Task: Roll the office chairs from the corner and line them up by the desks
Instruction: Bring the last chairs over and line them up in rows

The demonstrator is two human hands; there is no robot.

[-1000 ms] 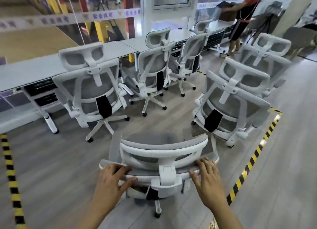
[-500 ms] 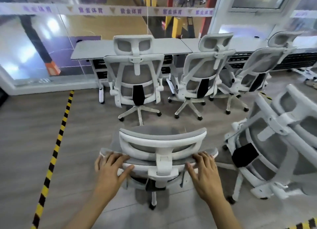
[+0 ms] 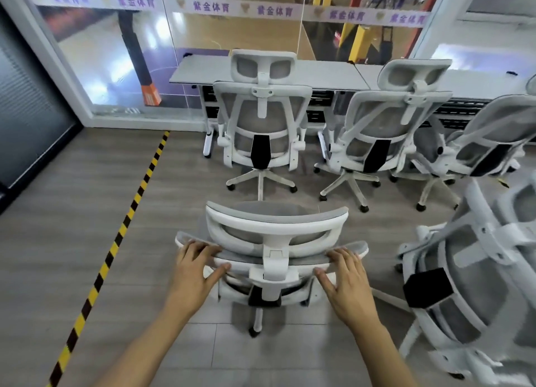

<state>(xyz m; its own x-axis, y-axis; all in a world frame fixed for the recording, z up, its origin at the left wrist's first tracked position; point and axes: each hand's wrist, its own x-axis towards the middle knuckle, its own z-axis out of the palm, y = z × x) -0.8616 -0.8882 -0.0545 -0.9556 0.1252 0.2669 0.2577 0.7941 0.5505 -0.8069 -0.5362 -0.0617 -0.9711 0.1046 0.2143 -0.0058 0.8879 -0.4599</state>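
Near chair (image 3: 275, 227) stands at lower centre of frame, back to the viewer, apart from the row at the desks beyond it. Left hand (image 3: 194, 273) grips the grey top edge of its backrest at the left end, fingers laid over the rim and thumb on the near side; right hand (image 3: 346, 282) grips the right end the same way. Below the hands only one leg and one castor of the base show; the seat is hidden by the backrest and headrest. Under the left desk (image 3: 324, 73) hang dark racks; what they hold cannot be made out. Pushed up to that desk, at upper centre, is the first desk chair (image 3: 261, 125), square to it, its back hiding most of the racks. Just right of it is the second desk chair (image 3: 380, 125), turned slightly, in front of the joint with the right desk (image 3: 478, 81). The third desk chair (image 3: 493, 137) is cut off at the right edge and angled. The side chair (image 3: 470, 285) fills the lower right, blurred, tilted in the wide lens and partly out of frame; it stands just beside the near chair on the right. Yellow-and-black floor tape (image 3: 116, 241) runs diagonally from bottom left up to the glass wall (image 3: 116, 52). A strip with purple characters (image 3: 211, 7) crosses the glass along the top; a dark post with an orange foot (image 3: 145, 81) shows behind it, upper left.
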